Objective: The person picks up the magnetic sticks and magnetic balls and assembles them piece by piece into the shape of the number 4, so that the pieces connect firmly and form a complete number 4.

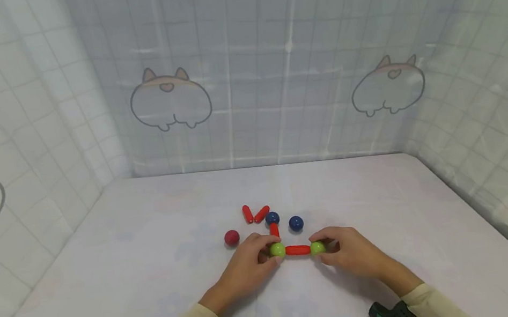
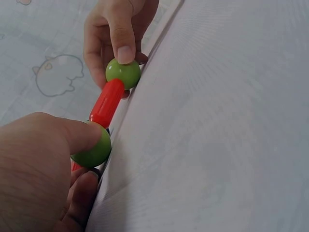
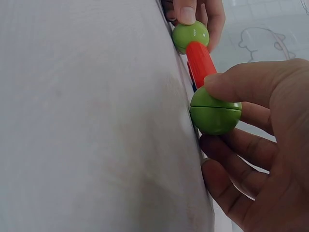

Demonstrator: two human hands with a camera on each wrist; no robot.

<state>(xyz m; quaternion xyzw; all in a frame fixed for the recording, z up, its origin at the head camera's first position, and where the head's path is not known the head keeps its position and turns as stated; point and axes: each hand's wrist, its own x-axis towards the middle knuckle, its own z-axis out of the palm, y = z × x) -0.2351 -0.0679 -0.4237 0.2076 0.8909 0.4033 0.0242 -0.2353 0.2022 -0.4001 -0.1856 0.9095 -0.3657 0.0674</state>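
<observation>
Between thumb and fingers, my left hand (image 1: 251,262) pinches a green ball (image 1: 278,250). My right hand (image 1: 352,250) pinches a second green ball (image 1: 317,248) in the same way. A red rod (image 1: 298,250) spans the two green balls and touches both; its ends are hidden where they meet them. From the left green ball another red rod (image 1: 274,230) runs away from me to a blue ball (image 1: 272,218). In the right wrist view, a seam line circles the nearer green ball (image 3: 216,111).
Behind the hands lie a loose blue ball (image 1: 296,223), a dark red ball (image 1: 232,238) and two loose red rods, one upright in view (image 1: 248,214) and one slanted (image 1: 262,213). A pale cloth covers the table (image 1: 130,284). Patterned curtains (image 1: 272,112) enclose the back and sides.
</observation>
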